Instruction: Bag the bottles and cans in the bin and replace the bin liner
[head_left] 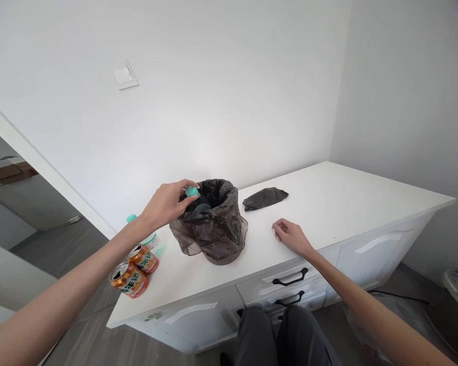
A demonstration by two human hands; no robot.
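My left hand [175,201] grips a plastic bottle [202,206] by its teal cap, at the mouth of a bin [223,260]. Most of that bottle is hidden inside. A dark, see-through bin bag [217,229] lines the bin and hangs down over its rim. My right hand [288,235], fingers curled in with nothing showing in them, is over the white cabinet top to the right of the bin. A folded dark bag [266,198] lies just beyond it, near the wall.
Left of the bin stand two opened orange drink cans [130,279] and a clear bottle with a teal cap [132,217], partly behind my left forearm. The white cabinet [198,317] has black drawer handles [290,277]. A wall switch [125,76] sits above.
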